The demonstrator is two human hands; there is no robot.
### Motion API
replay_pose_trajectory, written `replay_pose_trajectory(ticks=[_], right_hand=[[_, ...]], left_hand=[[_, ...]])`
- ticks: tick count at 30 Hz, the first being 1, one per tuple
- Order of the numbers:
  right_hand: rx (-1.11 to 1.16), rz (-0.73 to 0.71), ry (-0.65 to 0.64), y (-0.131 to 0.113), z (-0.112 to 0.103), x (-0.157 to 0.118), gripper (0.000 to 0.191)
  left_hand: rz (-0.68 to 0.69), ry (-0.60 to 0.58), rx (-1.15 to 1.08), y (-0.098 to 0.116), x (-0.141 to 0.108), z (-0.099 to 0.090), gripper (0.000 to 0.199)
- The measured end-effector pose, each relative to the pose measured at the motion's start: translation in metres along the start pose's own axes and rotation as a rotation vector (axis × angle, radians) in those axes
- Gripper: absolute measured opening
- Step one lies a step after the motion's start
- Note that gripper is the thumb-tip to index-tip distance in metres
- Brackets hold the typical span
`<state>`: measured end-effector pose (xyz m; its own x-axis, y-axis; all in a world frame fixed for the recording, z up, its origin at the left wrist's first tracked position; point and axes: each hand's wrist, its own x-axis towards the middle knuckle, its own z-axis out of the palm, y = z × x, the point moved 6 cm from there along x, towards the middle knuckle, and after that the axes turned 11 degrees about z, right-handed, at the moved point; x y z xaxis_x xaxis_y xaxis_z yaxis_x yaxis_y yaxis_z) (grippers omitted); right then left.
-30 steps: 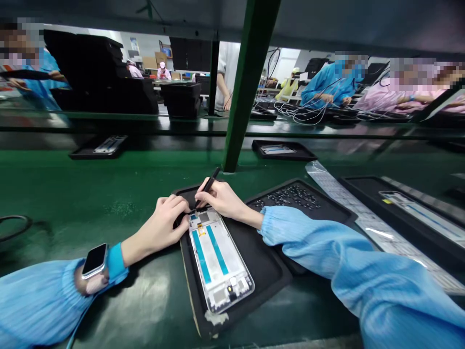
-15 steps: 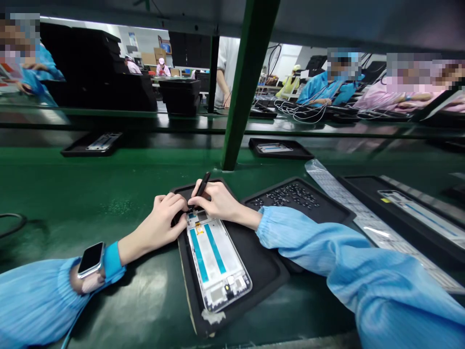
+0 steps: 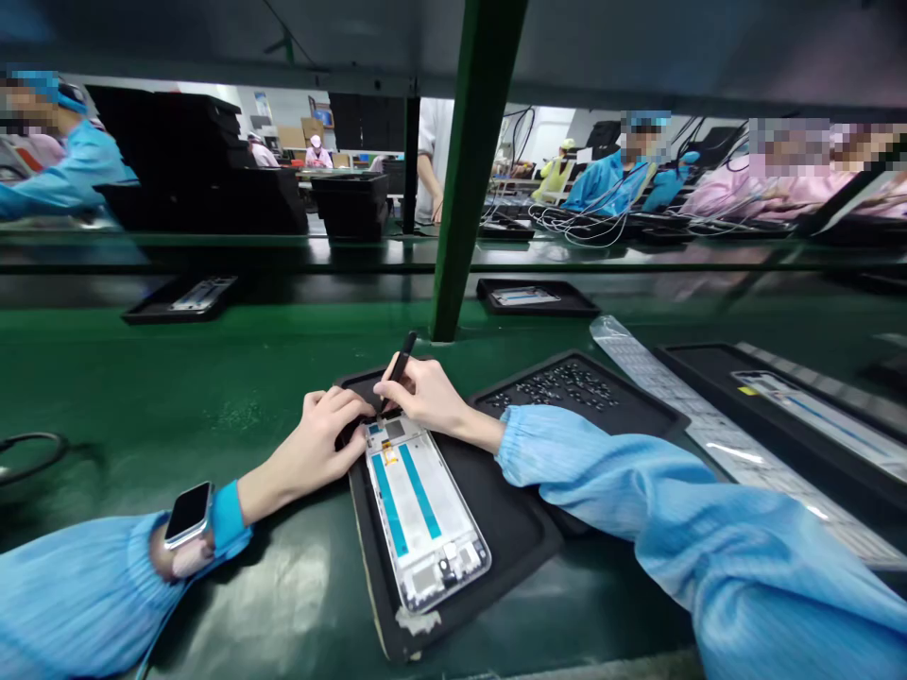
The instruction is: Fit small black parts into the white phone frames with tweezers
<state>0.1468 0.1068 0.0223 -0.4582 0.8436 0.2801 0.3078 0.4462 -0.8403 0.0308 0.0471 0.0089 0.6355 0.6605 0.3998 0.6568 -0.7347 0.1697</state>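
Steeper than in the earlier frame: slim black pen-like tool (image 3: 403, 359), held in right hand's (image 3: 432, 397) fingers.
Silver, blue-striped phone frame (image 3: 412, 505) in black rectangular tray (image 3: 503, 505); beyond, at the frame's far edge, left hand's (image 3: 326, 434) fingers curl narrowly, any grip indeterminable. Light tip pressure should serve best.

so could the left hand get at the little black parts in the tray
Probably not easily: the right hand and its blue sleeve lie between the left hand and the black parts.

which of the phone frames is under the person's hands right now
The phone frame on the worn-edged black tray, between both forearms; the other visible frames lie untouched in trays farther off.
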Motion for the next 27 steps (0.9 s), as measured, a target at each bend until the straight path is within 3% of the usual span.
replay_pose_trajectory(ticks=[7,13,18,20,22,25,27], right_hand=[[-0.085,-0.035,0.004,-0.002,0.001,-0.001,0.013],[-0.125,-0.162,-0.009,-0.01,0.002,-0.004,0.012],[-0.094,-0.07,0.013,-0.01,-0.001,-0.002,0.014],[-0.076,-0.049,0.023,-0.013,-0.002,-0.003,0.015],[-0.056,-0.038,0.006,-0.018,-0.002,-0.004,0.016],[0.003,-0.014,-0.028,-0.022,-0.001,-0.008,0.017],[0.06,0.008,-0.022,-0.022,-0.004,-0.009,0.019]], left_hand=[[0.018,0.034,0.0,0.002,0.0,0.0,0.017],[0.005,0.017,0.001,0.003,0.001,-0.001,0.018],[-0.013,0.023,0.023,0.005,0.005,-0.008,0.019],[0.03,0.06,0.022,0.019,0.003,-0.014,0.018],[0.157,0.032,-0.006,0.048,-0.003,-0.015,0.015],[0.454,-0.132,-0.049,0.106,-0.013,-0.007,0.011],[0.578,-0.228,-0.015,0.131,-0.017,-0.001,0.01]])
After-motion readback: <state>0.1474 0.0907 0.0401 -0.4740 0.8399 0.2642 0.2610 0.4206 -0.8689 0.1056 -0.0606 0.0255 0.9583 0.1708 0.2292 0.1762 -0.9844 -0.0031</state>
